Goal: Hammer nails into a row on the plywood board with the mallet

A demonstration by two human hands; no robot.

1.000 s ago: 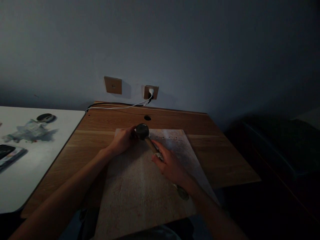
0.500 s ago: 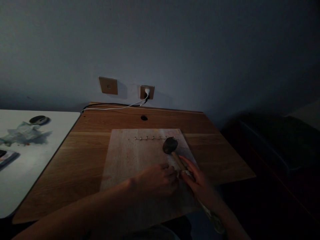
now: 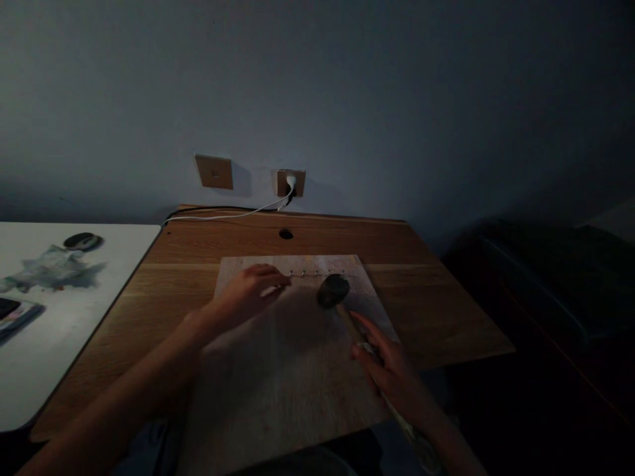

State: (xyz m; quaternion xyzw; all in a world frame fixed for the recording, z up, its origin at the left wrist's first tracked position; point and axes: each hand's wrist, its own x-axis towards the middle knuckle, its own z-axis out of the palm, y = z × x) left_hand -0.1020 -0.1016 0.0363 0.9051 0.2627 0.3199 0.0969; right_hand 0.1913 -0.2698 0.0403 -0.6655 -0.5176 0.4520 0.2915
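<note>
A pale wooden board (image 3: 278, 370) lies on the desk. Along its far part runs a row of several small shiny nails (image 3: 316, 272), standing upright. My left hand (image 3: 251, 291) is at the left end of this row, its fingertips pinched together near the board; what they hold, if anything, is too small and dark to make out. My right hand (image 3: 389, 370) is wrapped round the handle of a hammer (image 3: 334, 291). The hammer's dark rounded head is over the board, just on the near side of the right-hand nails.
The brown wooden desk (image 3: 421, 284) stands against a grey wall with a socket (image 3: 291, 183) and plugged-in cables. At left, a white table (image 3: 59, 350) holds a crumpled wrapper (image 3: 49, 271), a dark round object (image 3: 82, 241) and a phone-like object (image 3: 17, 317).
My left hand has moved away from beside my right hand, going left and forward to the left end of the nail row. The hammer has shifted slightly left and stays in my right hand.
</note>
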